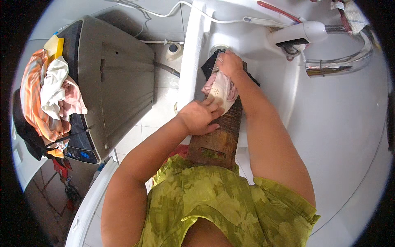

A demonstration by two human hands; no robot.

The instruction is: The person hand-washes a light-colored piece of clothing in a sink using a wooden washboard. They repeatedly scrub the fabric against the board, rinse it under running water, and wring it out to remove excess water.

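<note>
A wooden washboard [228,136] leans in a white sink basin, its slotted end against the green garment I wear. Pink and cream wet fabric [218,89] lies bunched on its ridges. My left hand [202,116] rests on the lower end of the cream part, fingers spread and pressing it on the board. At the upper end, my right hand [229,63] has curled fingers closed on the fabric; its fingertips are partly hidden. Black cloth [209,66] lies under and beside the board's far end, near the drain [219,48].
A chrome faucet [336,68] with a white body reaches over the sink from the right. To the left stands a grey washing machine [123,71] with clothes [55,89] piled on top. A white cable [213,20] crosses the sink's back.
</note>
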